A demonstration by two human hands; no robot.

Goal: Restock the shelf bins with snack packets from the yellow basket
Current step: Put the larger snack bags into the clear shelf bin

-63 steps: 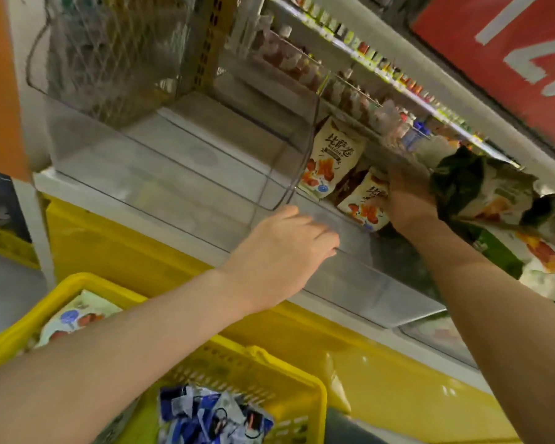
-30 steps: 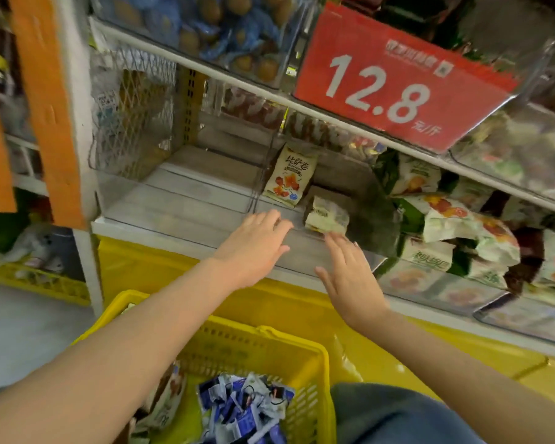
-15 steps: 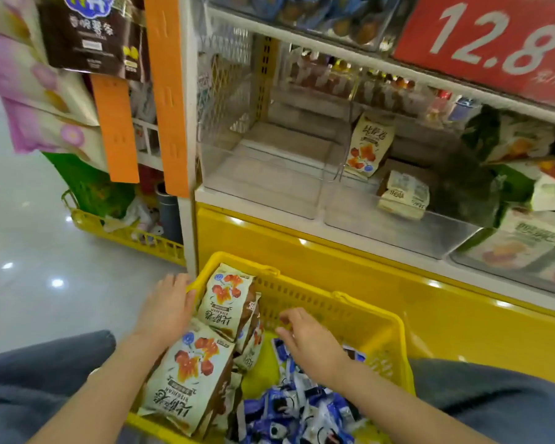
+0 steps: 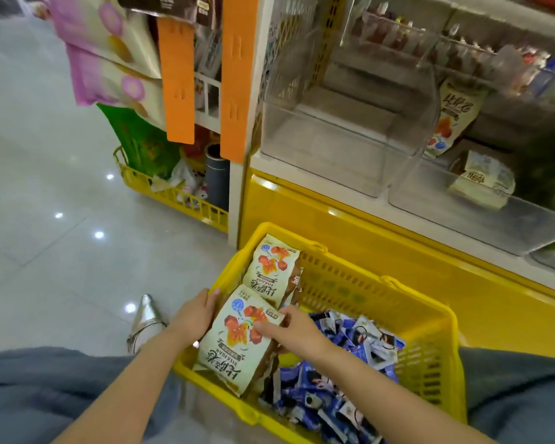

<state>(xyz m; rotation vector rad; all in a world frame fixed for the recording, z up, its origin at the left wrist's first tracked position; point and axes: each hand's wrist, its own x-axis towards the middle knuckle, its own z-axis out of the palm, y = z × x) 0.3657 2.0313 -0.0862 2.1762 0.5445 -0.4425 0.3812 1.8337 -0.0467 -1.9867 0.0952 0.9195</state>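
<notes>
The yellow basket (image 4: 423,318) stands on the floor below the shelf. At its left end lean cream snack packets with red pictures: a front packet (image 4: 234,350) and a second packet (image 4: 271,272) behind it. My left hand (image 4: 194,317) grips the front packet's left edge. My right hand (image 4: 290,328) holds its right edge, thumb across the face. Small blue-and-white packets (image 4: 343,376) fill the basket's right half. Above, a clear shelf bin (image 4: 343,149) holds nothing; the neighbouring bin (image 4: 494,213) holds two cream packets (image 4: 452,120).
The shelf's yellow base panel (image 4: 382,248) runs just behind the basket. To the left stand orange hanging strips (image 4: 177,75), hung pink bags (image 4: 109,52) and a low yellow rack (image 4: 170,193) with goods. My silver shoe (image 4: 145,318) rests on the glossy floor.
Both hands dropped from the shelf bin down to the basket. They have now closed on the front cream packet from both sides, and the view has tilted downward.
</notes>
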